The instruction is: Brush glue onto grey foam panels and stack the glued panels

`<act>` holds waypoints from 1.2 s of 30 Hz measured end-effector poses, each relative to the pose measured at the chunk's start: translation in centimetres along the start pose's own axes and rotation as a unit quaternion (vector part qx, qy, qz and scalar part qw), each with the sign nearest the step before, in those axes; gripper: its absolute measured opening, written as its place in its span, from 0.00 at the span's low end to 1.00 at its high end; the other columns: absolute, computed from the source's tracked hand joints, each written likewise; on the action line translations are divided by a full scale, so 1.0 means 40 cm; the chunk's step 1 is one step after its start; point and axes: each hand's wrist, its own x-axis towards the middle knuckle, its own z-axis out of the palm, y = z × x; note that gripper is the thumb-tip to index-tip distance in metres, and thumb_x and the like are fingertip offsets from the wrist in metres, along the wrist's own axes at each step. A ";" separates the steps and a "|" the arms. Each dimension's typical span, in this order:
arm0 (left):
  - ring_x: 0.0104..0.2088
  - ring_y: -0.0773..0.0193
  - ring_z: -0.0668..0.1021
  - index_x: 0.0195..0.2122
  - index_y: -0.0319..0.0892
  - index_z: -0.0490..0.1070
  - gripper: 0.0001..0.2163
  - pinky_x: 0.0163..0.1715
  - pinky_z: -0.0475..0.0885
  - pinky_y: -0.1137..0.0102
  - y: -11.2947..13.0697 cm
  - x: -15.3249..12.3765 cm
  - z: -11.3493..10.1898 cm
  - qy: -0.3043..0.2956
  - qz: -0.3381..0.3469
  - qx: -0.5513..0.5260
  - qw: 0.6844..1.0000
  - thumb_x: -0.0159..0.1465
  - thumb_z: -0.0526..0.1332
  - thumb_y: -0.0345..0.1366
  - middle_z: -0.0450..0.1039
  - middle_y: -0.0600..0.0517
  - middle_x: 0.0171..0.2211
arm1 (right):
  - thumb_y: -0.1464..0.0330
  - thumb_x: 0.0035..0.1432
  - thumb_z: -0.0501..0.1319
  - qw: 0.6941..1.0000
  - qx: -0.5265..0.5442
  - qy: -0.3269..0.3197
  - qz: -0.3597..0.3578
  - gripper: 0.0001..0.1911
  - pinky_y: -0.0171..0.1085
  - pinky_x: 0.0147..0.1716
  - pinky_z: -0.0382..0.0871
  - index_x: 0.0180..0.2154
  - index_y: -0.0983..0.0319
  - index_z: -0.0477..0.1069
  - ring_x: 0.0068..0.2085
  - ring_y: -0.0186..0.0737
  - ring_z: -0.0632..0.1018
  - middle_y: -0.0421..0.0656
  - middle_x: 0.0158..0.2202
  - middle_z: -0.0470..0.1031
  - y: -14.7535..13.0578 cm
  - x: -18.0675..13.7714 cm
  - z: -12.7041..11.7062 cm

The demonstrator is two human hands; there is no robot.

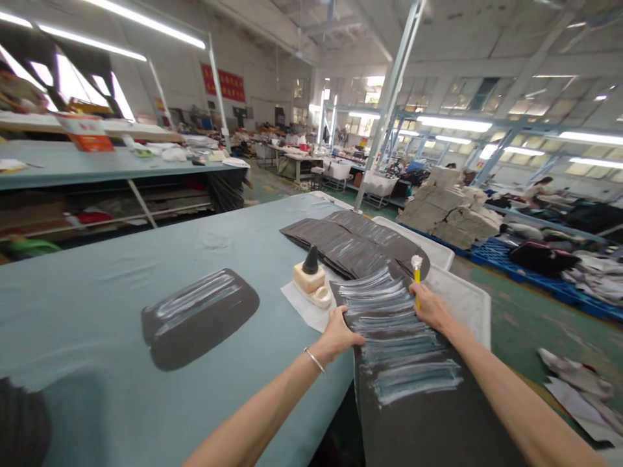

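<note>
My left hand (337, 336) pinches the left edge of overlapping dark grey panels (413, 425), thumb on top. Wet-looking whitish strokes run across them in rows. My right hand (432, 307) is closed around a yellow-handled brush (417, 275), its white tip pointing up, and rests at the panels' right edge. Left of the panels stands a cream glue bottle (309, 279) with a black cone nozzle, on a white sheet (302, 307). Farther left, a single dark rounded panel (202, 334) lies flat with white streaks on it.
Streaked dark panels (335, 240) are piled behind the bottle on the blue-green table (117, 272). White plastic trays (474, 298) adjoin its right side. Dark material (22, 421) sits at the lower left. Scraps (579, 389) lie on the floor to the right.
</note>
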 end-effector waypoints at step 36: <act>0.56 0.54 0.63 0.57 0.40 0.54 0.40 0.57 0.57 0.63 -0.001 1.396 -0.463 0.278 -0.048 0.036 0.959 0.43 0.68 0.36 0.54 0.43 0.54 | 0.68 0.56 0.57 0.970 0.030 -0.056 -0.235 0.14 0.37 0.35 0.61 0.45 0.58 0.59 0.42 0.44 0.72 0.46 0.44 0.69 -0.209 1.822 0.446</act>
